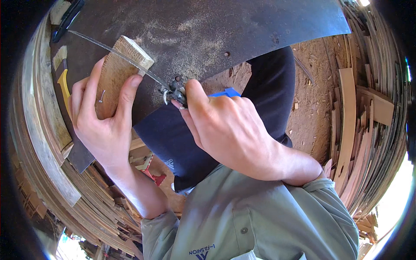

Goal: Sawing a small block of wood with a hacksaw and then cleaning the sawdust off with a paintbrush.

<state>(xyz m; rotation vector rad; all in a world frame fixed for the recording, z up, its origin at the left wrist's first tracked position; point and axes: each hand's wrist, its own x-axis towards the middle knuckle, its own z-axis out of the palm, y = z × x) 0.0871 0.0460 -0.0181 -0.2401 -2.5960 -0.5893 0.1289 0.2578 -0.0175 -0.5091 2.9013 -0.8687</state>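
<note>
Two hands: L grip (106,117) clamps wood block (117,73), R grip (225,125) pinches saw blade (125,58) end, dusty metal sheet (208,30) under.

Rough, pale wood block (116,71), coarse grain on its sawn end. Thin metal saw blade (117,54), dull grey. Dark matt metal table (208,30) dusted with sawdust. Blue plastic handle (226,92), smooth. Rough wood strips (351,125) stacked right.

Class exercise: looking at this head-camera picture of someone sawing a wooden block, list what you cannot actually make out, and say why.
Head view only:
- Saw handle: mostly hidden under the right hand.
- Far end of the saw blade: its frame is cut off by the dark rim.
- Wooden block: lower face covered by the left hand.
- Yellow tool: partly hidden behind the bench edge.
</note>
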